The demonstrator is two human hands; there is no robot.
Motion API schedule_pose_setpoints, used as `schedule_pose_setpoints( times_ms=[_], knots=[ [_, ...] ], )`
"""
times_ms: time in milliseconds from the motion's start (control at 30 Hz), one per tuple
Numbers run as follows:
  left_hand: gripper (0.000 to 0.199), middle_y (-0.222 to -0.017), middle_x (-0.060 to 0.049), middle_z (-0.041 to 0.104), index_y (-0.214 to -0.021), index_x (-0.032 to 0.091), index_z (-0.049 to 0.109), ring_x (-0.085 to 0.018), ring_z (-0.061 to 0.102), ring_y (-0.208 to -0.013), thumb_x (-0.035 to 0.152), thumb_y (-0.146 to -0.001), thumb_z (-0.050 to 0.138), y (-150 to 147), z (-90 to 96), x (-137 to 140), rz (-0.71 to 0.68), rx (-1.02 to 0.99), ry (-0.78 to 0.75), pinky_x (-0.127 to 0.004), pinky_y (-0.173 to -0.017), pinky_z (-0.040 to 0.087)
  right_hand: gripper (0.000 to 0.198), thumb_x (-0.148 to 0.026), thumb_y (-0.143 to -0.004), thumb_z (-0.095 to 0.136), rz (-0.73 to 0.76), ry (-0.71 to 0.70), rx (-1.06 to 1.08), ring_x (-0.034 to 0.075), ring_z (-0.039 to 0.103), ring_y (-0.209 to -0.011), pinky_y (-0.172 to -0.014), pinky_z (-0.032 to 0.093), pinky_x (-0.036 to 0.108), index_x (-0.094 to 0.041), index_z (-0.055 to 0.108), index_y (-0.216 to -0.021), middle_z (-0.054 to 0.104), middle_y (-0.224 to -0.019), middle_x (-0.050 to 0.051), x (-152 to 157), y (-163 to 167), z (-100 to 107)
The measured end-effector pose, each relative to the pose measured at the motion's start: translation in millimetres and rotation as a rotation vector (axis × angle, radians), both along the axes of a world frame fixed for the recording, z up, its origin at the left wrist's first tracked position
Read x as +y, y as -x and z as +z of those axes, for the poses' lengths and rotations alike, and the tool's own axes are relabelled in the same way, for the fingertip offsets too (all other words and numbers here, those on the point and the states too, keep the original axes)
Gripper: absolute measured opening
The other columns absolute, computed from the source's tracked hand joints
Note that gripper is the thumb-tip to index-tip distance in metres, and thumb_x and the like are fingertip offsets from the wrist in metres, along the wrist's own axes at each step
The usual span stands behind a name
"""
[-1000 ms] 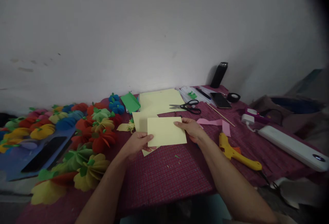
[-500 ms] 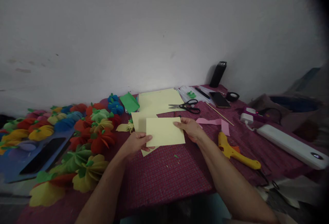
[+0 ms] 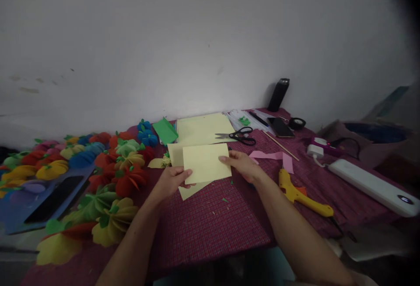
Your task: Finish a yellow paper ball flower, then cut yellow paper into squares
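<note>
Between my hands is a pale yellow paper sheet [image 3: 205,163], held up a little above the table. My left hand [image 3: 172,181] pinches its left edge, thumb on the front face. My right hand [image 3: 243,165] grips the right edge, thumb on top and fingers behind. Partly hidden behind the held sheet lies another yellow paper piece [image 3: 175,154]. Beyond it rests a larger stack of yellow paper [image 3: 203,129], with black-handled scissors [image 3: 238,136] lying on its right part.
Many colourful paper pumpkins [image 3: 131,176] fill the left side. A yellow glue gun [image 3: 302,196], pink paper strips [image 3: 269,155], a wooden stick [image 3: 280,144] and a white power strip [image 3: 370,185] lie at right. A phone [image 3: 280,127], tape roll [image 3: 297,123] and black bottle [image 3: 278,95] stand farther back.
Both hands have shifted the held yellow sheet slightly left and up. My grip on its two edges stays much the same.
</note>
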State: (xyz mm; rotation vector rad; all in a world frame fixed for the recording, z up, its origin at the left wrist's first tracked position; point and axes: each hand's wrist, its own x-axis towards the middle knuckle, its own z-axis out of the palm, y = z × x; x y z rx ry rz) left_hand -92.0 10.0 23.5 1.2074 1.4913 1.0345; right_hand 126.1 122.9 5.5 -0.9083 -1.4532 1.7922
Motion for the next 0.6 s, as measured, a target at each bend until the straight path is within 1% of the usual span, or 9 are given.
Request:
schedule_pose_setpoints(
  times_ms=[100, 133, 167, 200, 233, 300, 367, 500, 600],
  knots=[
    [0.034, -0.056, -0.001, 0.059, -0.065, 0.011, 0.065, -0.011, 0.051, -0.051, 0.044, -0.071, 0.059, -1.5, 1.9, -4.7, -0.172, 0.076, 0.052, -0.022, -0.052, 0.042, 0.041, -0.037, -0.064, 0.069, -0.166, -0.13, -0.006, 0.015, 0.06, -0.084, -0.074, 0.046, 0.027, -0.019, 0.058, -0.099, 0.063, -0.1, 0.006, -1.3, -1.0, 10.0],
    [0.034, -0.054, 0.0, 0.057, -0.063, 0.011, 0.064, -0.01, 0.049, -0.05, 0.044, -0.072, 0.058, -2.2, 2.6, -6.5, -0.246, 0.087, 0.07, -0.021, -0.051, 0.04, 0.042, -0.036, -0.064, 0.07, -0.189, -0.188, -0.012, 0.015, 0.059, -0.085, -0.075, 0.045, 0.027, -0.019, 0.057, -0.1, 0.063, -0.101, 0.006, -2.3, -2.5, 13.4],
    [0.034, -0.054, 0.0, 0.056, -0.063, 0.012, 0.064, -0.01, 0.048, -0.05, 0.044, -0.073, 0.057, -2.9, 3.5, -8.1, -0.318, 0.088, 0.089, -0.02, -0.051, 0.038, 0.042, -0.035, -0.064, 0.07, -0.162, -0.23, -0.022, 0.015, 0.059, -0.086, -0.076, 0.045, 0.027, -0.019, 0.057, -0.1, 0.063, -0.101, 0.006, -3.7, -4.6, 16.5],
    [0.035, -0.054, 0.0, 0.056, -0.063, 0.012, 0.064, -0.01, 0.047, -0.051, 0.044, -0.074, 0.056, -3.7, 4.4, -9.6, -0.381, 0.086, 0.106, -0.02, -0.052, 0.037, 0.042, -0.035, -0.063, 0.07, -0.076, -0.246, -0.042, 0.016, 0.059, -0.086, -0.075, 0.045, 0.027, -0.018, 0.058, -0.1, 0.064, -0.098, 0.006, -5.5, -7.2, 19.3],
    [0.035, -0.055, 0.001, 0.055, -0.064, 0.012, 0.064, -0.01, 0.046, -0.051, 0.044, -0.074, 0.056, -4.4, 5.5, -10.8, -0.429, 0.082, 0.121, -0.02, -0.052, 0.037, 0.041, -0.035, -0.063, 0.07, 0.058, -0.234, -0.075, 0.016, 0.059, -0.083, -0.074, 0.045, 0.027, -0.018, 0.059, -0.099, 0.065, -0.095, 0.005, -7.6, -9.8, 21.8],
    [0.035, -0.055, 0.001, 0.053, -0.064, 0.012, 0.064, -0.01, 0.045, -0.052, 0.044, -0.074, 0.056, -5.8, 7.6, -12.3, -0.488, 0.089, 0.147, -0.019, -0.052, 0.034, 0.039, -0.036, -0.064, 0.069, 0.345, -0.167, -0.143, 0.016, 0.06, -0.078, -0.069, 0.046, 0.027, -0.017, 0.062, -0.097, 0.066, -0.09, 0.004, -12.8, -13.8, 25.8],
    [0.035, -0.053, 0.003, 0.05, -0.062, 0.012, 0.063, -0.009, 0.042, -0.051, 0.044, -0.074, 0.055, -7.7, 9.0, -12.8, -0.521, 0.122, 0.158, -0.019, -0.05, 0.031, 0.036, -0.038, -0.065, 0.067, 0.539, -0.138, -0.191, 0.015, 0.061, -0.072, -0.064, 0.046, 0.025, -0.018, 0.064, -0.095, 0.067, -0.087, 0.003, -18.5, -14.8, 28.1],
    [0.033, -0.049, 0.004, 0.047, -0.06, 0.013, 0.063, -0.008, 0.038, -0.048, 0.042, -0.073, 0.056, -15.1, 7.9, -12.2, -0.585, 0.167, 0.159, -0.018, -0.046, 0.026, 0.032, -0.041, -0.064, 0.068, 0.667, -0.128, -0.279, 0.012, 0.057, -0.057, -0.05, 0.043, 0.02, -0.016, 0.066, -0.084, 0.065, -0.073, 0.0, -28.2, -7.9, 25.0],
    [0.033, -0.048, 0.005, 0.049, -0.059, 0.013, 0.063, -0.008, 0.04, -0.045, 0.042, -0.073, 0.056, -22.1, 5.0, -11.4, -0.613, 0.141, 0.193, -0.019, -0.045, 0.027, 0.028, -0.038, -0.06, 0.071, 0.652, -0.088, -0.319, 0.01, 0.054, -0.049, -0.044, 0.041, 0.018, -0.015, 0.065, -0.075, 0.063, -0.064, -0.002, -33.0, -1.1, 17.4]
  ],
)
